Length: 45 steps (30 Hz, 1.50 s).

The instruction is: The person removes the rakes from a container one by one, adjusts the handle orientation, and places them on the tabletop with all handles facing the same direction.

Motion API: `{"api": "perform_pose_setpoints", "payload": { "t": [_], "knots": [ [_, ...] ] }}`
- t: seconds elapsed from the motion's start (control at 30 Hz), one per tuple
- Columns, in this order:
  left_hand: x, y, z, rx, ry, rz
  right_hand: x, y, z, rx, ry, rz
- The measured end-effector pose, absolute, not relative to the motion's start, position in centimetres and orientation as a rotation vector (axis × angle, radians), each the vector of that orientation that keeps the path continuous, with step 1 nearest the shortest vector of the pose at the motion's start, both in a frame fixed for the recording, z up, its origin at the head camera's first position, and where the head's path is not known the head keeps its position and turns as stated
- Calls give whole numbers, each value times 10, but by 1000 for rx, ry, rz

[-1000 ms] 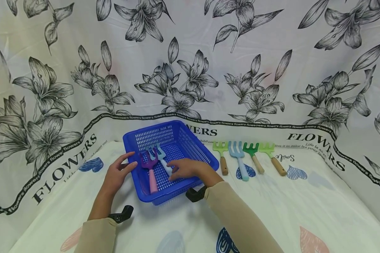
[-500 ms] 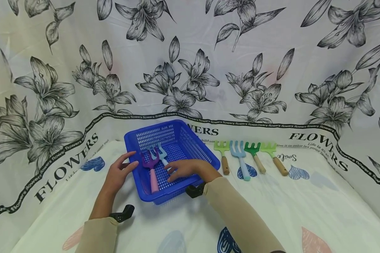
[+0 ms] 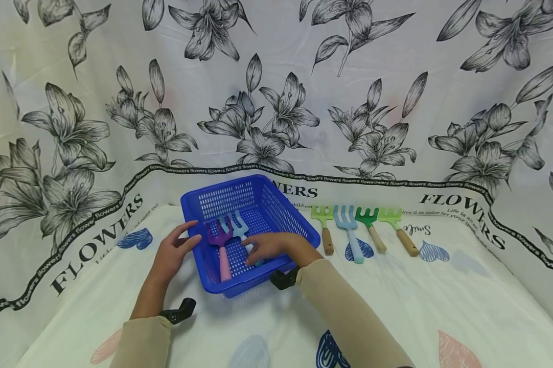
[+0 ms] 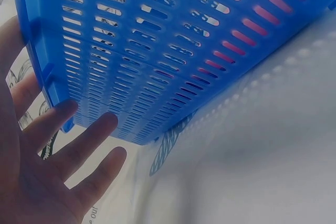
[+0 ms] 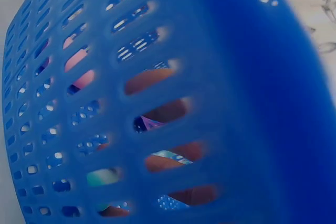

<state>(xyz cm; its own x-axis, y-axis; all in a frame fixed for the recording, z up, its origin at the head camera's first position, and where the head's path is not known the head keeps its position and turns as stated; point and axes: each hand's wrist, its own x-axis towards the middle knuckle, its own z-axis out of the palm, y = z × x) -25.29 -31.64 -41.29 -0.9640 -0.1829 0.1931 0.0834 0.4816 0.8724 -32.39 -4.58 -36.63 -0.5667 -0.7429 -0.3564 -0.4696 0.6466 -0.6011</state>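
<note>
A blue slotted basket (image 3: 276,209) stands tilted to my view in the middle of the head view. Inside lie a purple hand fork with a pink handle (image 3: 219,237) and, to its right, a light blue hand fork (image 3: 240,225), its tines partly behind the purple head. My right hand (image 3: 272,245) reaches over the basket's near right side and pinches the light blue fork's handle; the right wrist view shows its fingers only through slots. My left hand (image 3: 169,249) is at the left rim, thumb and fingers spread, fingertips touching the basket wall in the left wrist view.
Right of the basket, a row of hand forks lies on the white cloth: a light green one (image 3: 323,227), a light blue one (image 3: 348,230), a dark green one (image 3: 369,227) and another light green one (image 3: 398,230). A flower-printed curtain (image 3: 276,102) hangs behind.
My right hand has drawn the light blue fork slightly towards me and to the right within the basket. The left hand keeps its place at the rim.
</note>
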Motion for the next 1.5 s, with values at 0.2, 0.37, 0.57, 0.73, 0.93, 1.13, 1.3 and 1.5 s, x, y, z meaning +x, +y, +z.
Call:
{"api": "perform_pose_setpoints", "payload": {
  "t": [0.2,0.37,0.57,0.73,0.93,1.13,1.3,1.5],
  "knots": [
    [-252,-317,-413,73,-2472,-1488,-321,-45,-367,-946,2269,-573],
    [-251,-318,-412,45,-2459,-1506,-319,-45,-365,-926,2356,-675],
    [-252,-320,-413,25,-2458,-1527,-319,-44,-362,-1014,2477,-772],
    [-253,-321,-414,25,-2459,-1539,-321,-41,-361,-1061,2595,-850],
    [-252,-319,-411,42,-2467,-1528,-321,-38,-360,-1064,2741,-971],
    [-251,-318,-410,50,-2466,-1533,-319,-36,-360,-1040,2811,-982],
    [-252,-319,-411,51,-2464,-1544,-317,-35,-359,-969,2885,-1061],
    [-251,-318,-411,58,-2468,-1529,-316,-33,-360,-884,2927,-1176]
  ]
}}
